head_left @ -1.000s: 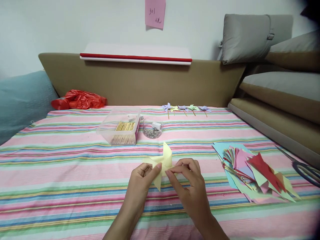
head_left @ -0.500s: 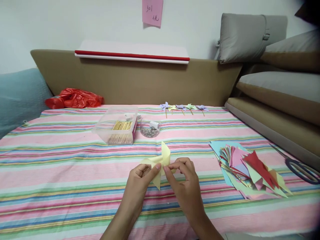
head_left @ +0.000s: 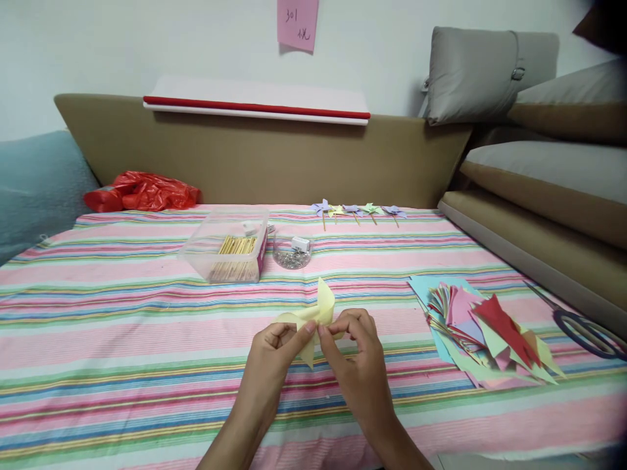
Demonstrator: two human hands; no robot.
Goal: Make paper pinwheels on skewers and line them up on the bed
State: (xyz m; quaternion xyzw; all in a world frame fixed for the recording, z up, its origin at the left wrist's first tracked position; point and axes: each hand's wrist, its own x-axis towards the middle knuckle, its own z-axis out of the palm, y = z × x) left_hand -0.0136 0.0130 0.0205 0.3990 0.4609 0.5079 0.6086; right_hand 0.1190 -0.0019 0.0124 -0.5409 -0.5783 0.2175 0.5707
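A pale yellow paper pinwheel (head_left: 325, 301) with folded blades is held up between both hands over the striped cloth. My left hand (head_left: 279, 346) pinches it from the left, thumb pressed near its centre. From the other side, my right hand (head_left: 356, 344) has thumb and forefinger closed at the pinwheel's middle. Whether a pin sits between those fingertips is hidden. Beyond the hands stand a clear tub of wooden sticks (head_left: 237, 247) and a small round dish of metal pins (head_left: 292, 259), with a little white box in it.
Several finished pinwheels on sticks (head_left: 353, 210) lie in a row at the back. On the right are a pile of coloured paper pieces (head_left: 490, 333) and dark-handled scissors (head_left: 585, 333), beside stacked cushions (head_left: 543, 189). A red plastic bag (head_left: 147, 191) lies at back left.
Both hands keep hold of the yellow pinwheel. My right thumb and fingertips have shifted slightly left, closer to the centre and the left thumb. The view has moved a little.
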